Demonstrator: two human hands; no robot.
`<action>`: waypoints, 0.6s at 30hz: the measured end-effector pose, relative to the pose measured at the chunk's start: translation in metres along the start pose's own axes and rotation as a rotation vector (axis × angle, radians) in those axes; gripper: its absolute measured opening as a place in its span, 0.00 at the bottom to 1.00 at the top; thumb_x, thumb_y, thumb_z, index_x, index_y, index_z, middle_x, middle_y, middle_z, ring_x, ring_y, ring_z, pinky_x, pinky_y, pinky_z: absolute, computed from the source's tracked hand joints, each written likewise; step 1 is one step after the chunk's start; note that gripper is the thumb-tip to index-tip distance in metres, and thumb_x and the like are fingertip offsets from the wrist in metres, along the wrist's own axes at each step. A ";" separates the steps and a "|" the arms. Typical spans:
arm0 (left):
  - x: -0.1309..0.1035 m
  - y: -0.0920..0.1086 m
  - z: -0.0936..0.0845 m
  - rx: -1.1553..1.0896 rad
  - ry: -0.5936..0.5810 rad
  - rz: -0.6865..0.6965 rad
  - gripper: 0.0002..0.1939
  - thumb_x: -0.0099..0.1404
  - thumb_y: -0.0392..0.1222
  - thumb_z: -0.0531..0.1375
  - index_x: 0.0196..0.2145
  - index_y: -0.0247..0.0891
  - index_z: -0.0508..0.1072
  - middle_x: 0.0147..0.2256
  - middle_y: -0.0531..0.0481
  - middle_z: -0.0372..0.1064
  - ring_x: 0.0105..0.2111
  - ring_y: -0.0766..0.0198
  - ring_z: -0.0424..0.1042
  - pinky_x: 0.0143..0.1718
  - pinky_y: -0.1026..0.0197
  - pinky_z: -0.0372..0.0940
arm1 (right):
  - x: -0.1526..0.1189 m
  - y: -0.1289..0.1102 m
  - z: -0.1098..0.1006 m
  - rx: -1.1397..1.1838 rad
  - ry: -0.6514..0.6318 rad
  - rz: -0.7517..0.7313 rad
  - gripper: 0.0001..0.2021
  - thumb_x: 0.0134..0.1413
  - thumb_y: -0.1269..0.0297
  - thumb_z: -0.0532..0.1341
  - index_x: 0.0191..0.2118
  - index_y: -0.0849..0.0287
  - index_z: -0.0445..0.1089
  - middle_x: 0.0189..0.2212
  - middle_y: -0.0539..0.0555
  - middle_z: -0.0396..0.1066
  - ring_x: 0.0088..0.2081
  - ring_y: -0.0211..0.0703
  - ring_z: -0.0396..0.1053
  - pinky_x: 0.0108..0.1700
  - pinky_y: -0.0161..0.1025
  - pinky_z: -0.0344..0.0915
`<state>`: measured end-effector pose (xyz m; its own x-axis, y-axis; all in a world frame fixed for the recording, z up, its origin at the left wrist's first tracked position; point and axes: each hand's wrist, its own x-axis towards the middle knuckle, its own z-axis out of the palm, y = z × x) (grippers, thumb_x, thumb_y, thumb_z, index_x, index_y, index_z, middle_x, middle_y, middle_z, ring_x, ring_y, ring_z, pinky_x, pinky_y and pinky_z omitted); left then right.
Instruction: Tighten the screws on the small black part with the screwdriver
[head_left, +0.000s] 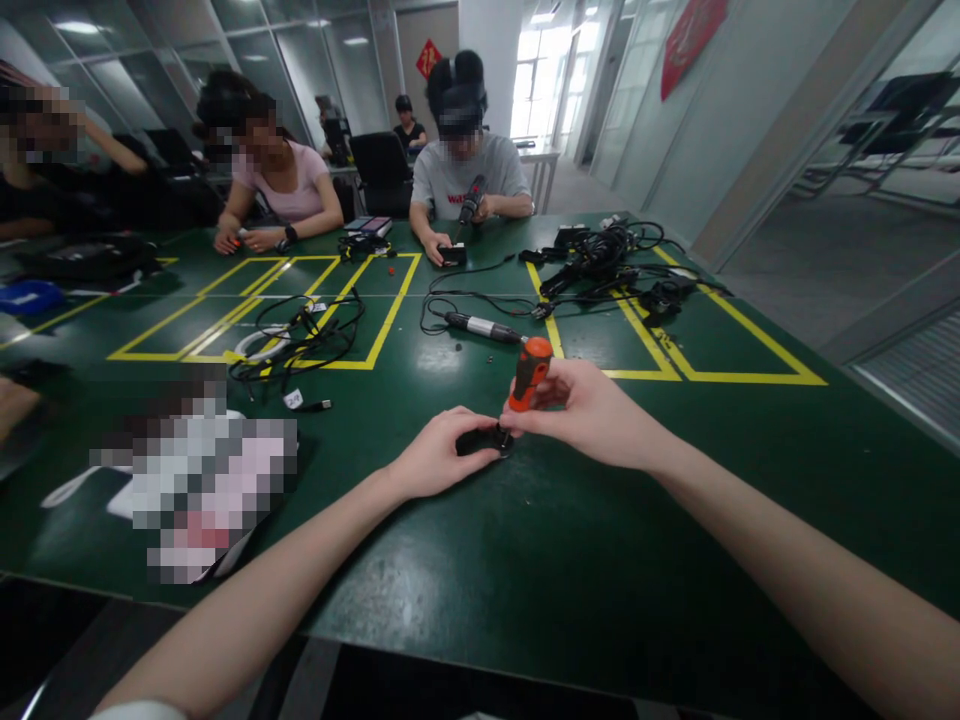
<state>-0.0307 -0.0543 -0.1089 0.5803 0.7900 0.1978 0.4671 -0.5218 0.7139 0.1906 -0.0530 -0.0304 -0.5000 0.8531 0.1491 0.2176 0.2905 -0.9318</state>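
Note:
My right hand point(577, 408) is closed around a screwdriver point(531, 374) with an orange and black handle, held nearly upright. Its tip points down at a small black part point(484, 440) on the green table. Thumb and fingers of my left hand point(439, 455) pinch that dark part from the left side, so much of it is hidden. What exactly the part is, I cannot tell. Just beyond my hands lies a black and silver electric screwdriver point(484, 327) with a cord, and a few tiny dark bits rest near it.
Black cables point(600, 255) are heaped at the back right; a looser cable bundle point(315, 325) lies at left. Yellow tape point(394, 310) marks areas on the green table point(420, 580). A blurred pouch-like item point(217, 490) lies at left. Across the table, a person point(469, 165) holds a power tool.

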 end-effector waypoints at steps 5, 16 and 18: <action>-0.001 -0.001 0.000 0.026 0.032 -0.016 0.13 0.66 0.43 0.68 0.48 0.38 0.79 0.44 0.46 0.79 0.44 0.58 0.76 0.50 0.55 0.69 | 0.001 0.000 -0.003 -0.027 -0.013 0.032 0.17 0.49 0.51 0.74 0.31 0.60 0.76 0.31 0.54 0.79 0.33 0.45 0.76 0.38 0.40 0.74; 0.001 -0.001 0.001 0.013 0.039 -0.013 0.14 0.67 0.47 0.68 0.47 0.39 0.79 0.41 0.48 0.78 0.40 0.60 0.75 0.46 0.58 0.69 | -0.002 -0.007 -0.008 0.043 -0.005 0.046 0.19 0.49 0.56 0.74 0.45 0.59 0.76 0.32 0.54 0.81 0.34 0.48 0.80 0.41 0.44 0.77; 0.000 -0.001 0.001 0.017 0.031 -0.013 0.14 0.67 0.47 0.68 0.47 0.39 0.79 0.41 0.48 0.78 0.41 0.60 0.76 0.46 0.58 0.68 | -0.003 -0.006 -0.007 0.042 -0.028 0.040 0.19 0.52 0.58 0.71 0.48 0.59 0.75 0.34 0.54 0.81 0.34 0.47 0.81 0.42 0.44 0.78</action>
<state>-0.0299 -0.0541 -0.1102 0.5532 0.8061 0.2101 0.4858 -0.5170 0.7048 0.1966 -0.0546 -0.0229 -0.5148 0.8511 0.1031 0.2028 0.2377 -0.9499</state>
